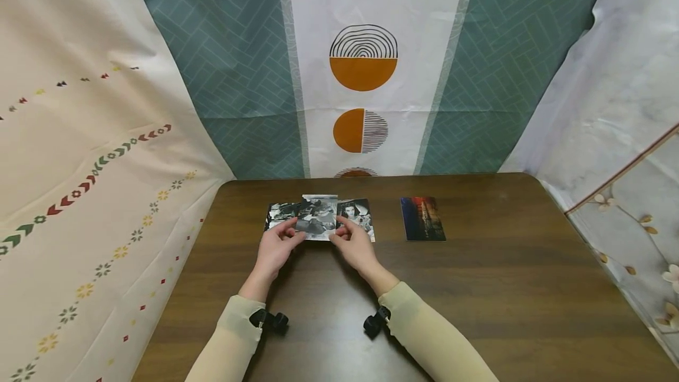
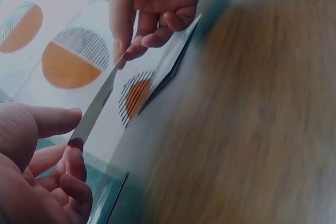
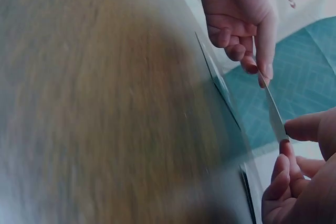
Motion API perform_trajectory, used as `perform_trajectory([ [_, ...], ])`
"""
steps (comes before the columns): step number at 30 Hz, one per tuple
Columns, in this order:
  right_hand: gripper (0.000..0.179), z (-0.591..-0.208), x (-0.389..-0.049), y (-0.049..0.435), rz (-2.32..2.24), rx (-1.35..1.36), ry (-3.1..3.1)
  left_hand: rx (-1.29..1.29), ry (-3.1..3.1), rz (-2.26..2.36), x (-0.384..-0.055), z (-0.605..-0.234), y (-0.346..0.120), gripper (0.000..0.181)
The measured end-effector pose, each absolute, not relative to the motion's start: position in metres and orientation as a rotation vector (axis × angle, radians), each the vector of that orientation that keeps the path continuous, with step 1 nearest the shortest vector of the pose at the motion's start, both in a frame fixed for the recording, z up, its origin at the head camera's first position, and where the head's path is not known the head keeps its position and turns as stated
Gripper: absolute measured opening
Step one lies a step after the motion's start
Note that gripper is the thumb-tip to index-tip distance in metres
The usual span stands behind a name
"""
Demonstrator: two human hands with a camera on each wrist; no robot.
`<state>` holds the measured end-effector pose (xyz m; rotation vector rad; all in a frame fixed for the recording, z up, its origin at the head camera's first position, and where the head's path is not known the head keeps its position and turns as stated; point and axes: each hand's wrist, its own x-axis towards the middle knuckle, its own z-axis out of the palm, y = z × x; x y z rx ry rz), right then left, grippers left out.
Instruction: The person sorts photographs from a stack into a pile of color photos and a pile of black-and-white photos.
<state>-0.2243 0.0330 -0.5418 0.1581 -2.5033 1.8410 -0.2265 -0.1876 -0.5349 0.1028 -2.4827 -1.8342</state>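
Both hands hold one black-and-white photo card (image 1: 318,211) by its lower sides, raised off the table. My left hand (image 1: 276,245) pinches its left edge between thumb and fingers; my right hand (image 1: 359,247) does the same at the right edge. Seen almost edge-on in the left wrist view, the held card (image 2: 95,109) bows slightly between the two hands. Beyond it on the table lie a black-and-white card (image 1: 280,212) to the left and another (image 1: 363,214) to the right, both partly covered from sight.
Farther right lies a dark card with a red and orange picture (image 1: 423,219), perhaps a stack. The brown wooden table (image 1: 504,287) meets a patterned cloth (image 1: 249,75) at its far edge. Light cloths hang at left and right.
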Motion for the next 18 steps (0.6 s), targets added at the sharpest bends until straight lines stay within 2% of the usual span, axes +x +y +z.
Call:
perform_trajectory([
  [18, 0.07, -0.543, -0.229, -0.027, 1.622, 0.326, -2.603, 0.197, -2.595, -1.677, -0.22, -0.536, -0.238, 0.073],
])
